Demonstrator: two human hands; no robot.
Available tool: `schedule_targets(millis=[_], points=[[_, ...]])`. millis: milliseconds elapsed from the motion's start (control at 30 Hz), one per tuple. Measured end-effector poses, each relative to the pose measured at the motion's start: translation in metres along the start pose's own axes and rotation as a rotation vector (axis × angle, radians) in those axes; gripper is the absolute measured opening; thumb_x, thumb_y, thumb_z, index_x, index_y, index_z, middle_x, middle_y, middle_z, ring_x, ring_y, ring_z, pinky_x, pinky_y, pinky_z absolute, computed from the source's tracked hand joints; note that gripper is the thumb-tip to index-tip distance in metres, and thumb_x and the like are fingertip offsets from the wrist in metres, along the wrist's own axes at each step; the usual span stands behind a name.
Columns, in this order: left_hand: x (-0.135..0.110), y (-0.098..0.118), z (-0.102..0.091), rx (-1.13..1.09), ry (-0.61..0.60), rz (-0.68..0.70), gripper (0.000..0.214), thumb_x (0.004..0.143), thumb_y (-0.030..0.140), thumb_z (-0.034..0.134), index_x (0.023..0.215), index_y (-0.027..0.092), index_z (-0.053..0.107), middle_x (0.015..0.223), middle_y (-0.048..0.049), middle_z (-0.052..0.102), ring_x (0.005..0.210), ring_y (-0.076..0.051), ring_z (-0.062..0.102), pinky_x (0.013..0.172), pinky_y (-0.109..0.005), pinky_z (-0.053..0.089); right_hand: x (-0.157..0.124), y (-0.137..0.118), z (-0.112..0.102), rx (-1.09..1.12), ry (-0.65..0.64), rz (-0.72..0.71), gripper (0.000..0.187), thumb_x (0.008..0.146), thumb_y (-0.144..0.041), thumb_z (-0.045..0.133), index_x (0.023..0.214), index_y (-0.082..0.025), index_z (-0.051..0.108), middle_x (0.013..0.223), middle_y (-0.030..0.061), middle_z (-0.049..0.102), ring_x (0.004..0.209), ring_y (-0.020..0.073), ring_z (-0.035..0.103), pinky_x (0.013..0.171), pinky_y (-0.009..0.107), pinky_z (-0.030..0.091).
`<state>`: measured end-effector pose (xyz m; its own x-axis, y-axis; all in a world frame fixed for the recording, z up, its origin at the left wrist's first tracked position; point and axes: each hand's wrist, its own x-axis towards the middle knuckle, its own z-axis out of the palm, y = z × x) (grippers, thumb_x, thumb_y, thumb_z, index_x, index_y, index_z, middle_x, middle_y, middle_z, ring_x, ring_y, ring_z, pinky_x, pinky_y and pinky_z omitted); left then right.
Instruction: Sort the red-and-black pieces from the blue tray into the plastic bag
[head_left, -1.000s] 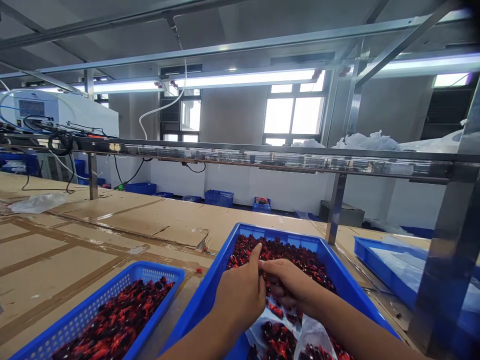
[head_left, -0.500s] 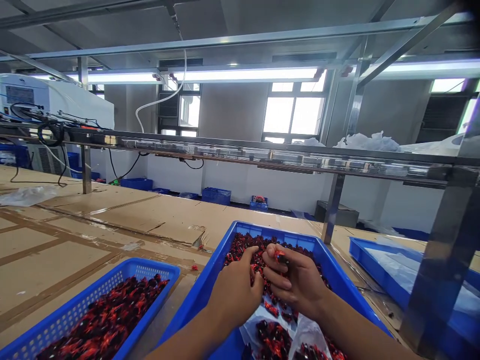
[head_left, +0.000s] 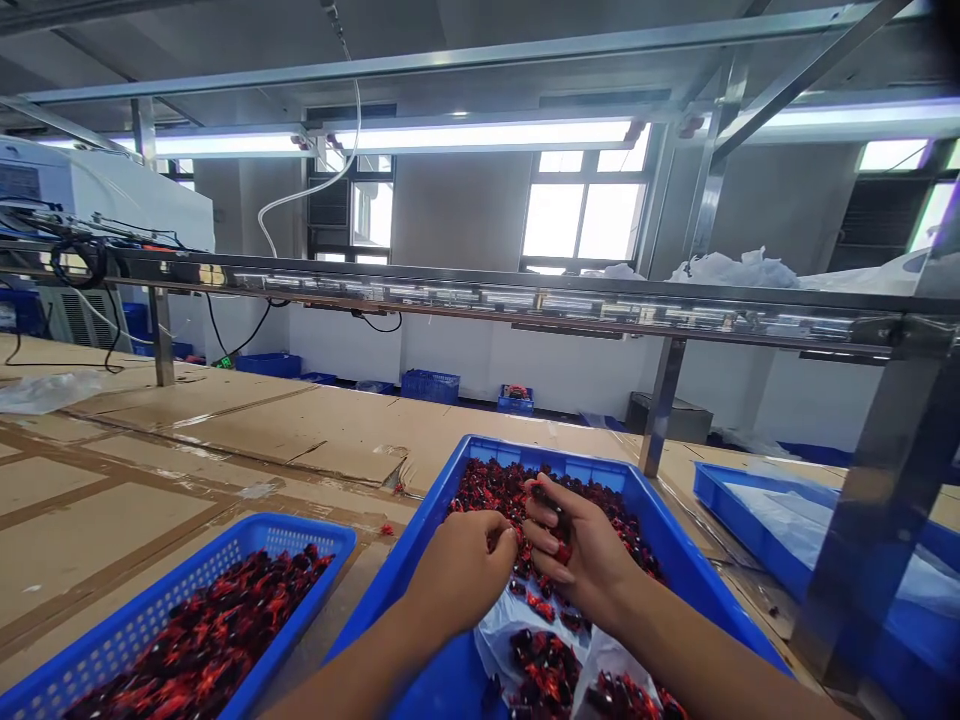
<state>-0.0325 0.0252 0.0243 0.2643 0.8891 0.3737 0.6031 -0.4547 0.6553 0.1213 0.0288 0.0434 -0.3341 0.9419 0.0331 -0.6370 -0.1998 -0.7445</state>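
A factory workshop, maybe a packing floor: long steel rail (head_left: 480, 297) across the room, benches covered with flat cardboard (head_left: 225, 430), fluorescent tubes (head_left: 480, 135) under a metal frame, one white machine (head_left: 97, 200) with cables, and many blue plastic crates (head_left: 679, 540)

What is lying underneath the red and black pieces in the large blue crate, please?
A clear plastic liner lies under the red and black pieces in the blue crate, visible at the front. Further back the heap hides whatever is beneath.
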Motion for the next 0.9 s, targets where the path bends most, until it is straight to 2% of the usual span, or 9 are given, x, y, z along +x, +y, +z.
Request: schedule_targets(millis=[267,400,467,533,633,700,767,833,900], points=[[0.002,-0.003,0.002,-0.136,-0.011,-0.04,0.038,0.089,0.039,0.043,0.064,0.018,0.063,0.061,-0.0014,0.061,0.059,-0.014,0.054,0.053,-0.023,0.03,0.001,-0.001,-0.001,0.045,-0.005,0.07,0.024,0.083,-0.036,0.059,0.071,-0.02,0.047,0.054,-0.0082,0.034,0.039,0.006,0.031,0.026,0.014,0.017],[0.009,-0.008,0.005,-0.543,-0.09,-0.267,0.033,0.086,0.043,0.043,0.081,0.018,0.065,0.059,0.0023,0.056,0.041,-0.01,0.043,0.04,-0.021,0.028,0.002,0.0,-0.006,-0.035,0.003,0.135,0.024,0.082,-0.036,0.059,0.069,-0.018,0.048,0.062,-0.0044,0.048,0.043,0.006,0.043,0.026,0.013,0.015],[0.012,-0.009,0.005,-0.686,-0.104,-0.369,0.034,0.083,0.045,0.045,0.087,0.017,0.064,0.061,0.0023,0.056,0.037,-0.009,0.04,0.035,-0.02,0.026,0.003,0.005,-0.007,-0.143,0.03,0.17,0.022,0.082,-0.037,0.062,0.076,-0.018,0.054,0.066,-0.0045,0.051,0.041,0.0041,0.041,0.026,0.012,0.014],[0.012,-0.009,0.004,-0.752,-0.098,-0.426,0.037,0.085,0.047,0.043,0.085,0.016,0.064,0.061,0.0013,0.057,0.036,-0.009,0.04,0.034,-0.02,0.026,0.004,0.012,-0.006,-0.339,0.035,0.155,0.024,0.082,-0.042,0.064,0.082,-0.018,0.059,0.059,-0.0078,0.045,0.036,0.0033,0.033,0.026,0.013,0.011],[0.01,-0.006,0.003,-0.788,-0.07,-0.49,0.043,0.089,0.049,0.037,0.087,0.016,0.064,0.055,0.0019,0.053,0.036,-0.011,0.04,0.036,-0.021,0.028,0.003,0.021,-0.002,-0.722,-0.01,-0.003,0.029,0.086,-0.047,0.06,0.087,-0.019,0.065,0.051,-0.0093,0.042,0.033,0.0043,0.028,0.029,0.015,0.017],[0.009,-0.005,0.003,-0.784,-0.039,-0.514,0.046,0.091,0.051,0.034,0.091,0.016,0.064,0.049,0.0029,0.049,0.037,-0.012,0.041,0.038,-0.022,0.029,-0.001,0.022,0.002,-0.954,-0.093,-0.194,0.026,0.088,-0.041,0.057,0.094,-0.02,0.07,0.057,-0.0048,0.056,0.04,0.0075,0.044,0.039,0.019,0.037],[0.008,-0.006,0.004,-0.757,-0.014,-0.518,0.05,0.091,0.054,0.032,0.09,0.016,0.065,0.045,0.0028,0.047,0.036,-0.013,0.041,0.04,-0.023,0.03,-0.005,0.022,0.005,-1.163,-0.185,-0.389,0.02,0.086,-0.03,0.06,0.101,-0.023,0.072,0.075,-0.0004,0.069,0.064,0.0147,0.062,0.065,0.027,0.051],[0.007,-0.008,0.006,-0.726,-0.004,-0.492,0.055,0.09,0.057,0.032,0.085,0.015,0.066,0.046,0.0008,0.051,0.037,-0.014,0.043,0.042,-0.024,0.031,-0.009,0.02,0.007,-1.354,-0.22,-0.516,0.022,0.082,-0.022,0.064,0.101,-0.027,0.073,0.087,0.0011,0.074,0.086,0.0213,0.067,0.086,0.034,0.049],[0.007,-0.009,0.006,-0.7,0.02,-0.448,0.058,0.088,0.062,0.034,0.08,0.015,0.066,0.049,-0.001,0.054,0.04,-0.014,0.046,0.044,-0.025,0.032,-0.012,0.02,0.007,-1.487,-0.204,-0.585,0.025,0.08,-0.017,0.065,0.101,-0.027,0.073,0.094,0.0027,0.075,0.093,0.0239,0.067,0.09,0.036,0.047]])
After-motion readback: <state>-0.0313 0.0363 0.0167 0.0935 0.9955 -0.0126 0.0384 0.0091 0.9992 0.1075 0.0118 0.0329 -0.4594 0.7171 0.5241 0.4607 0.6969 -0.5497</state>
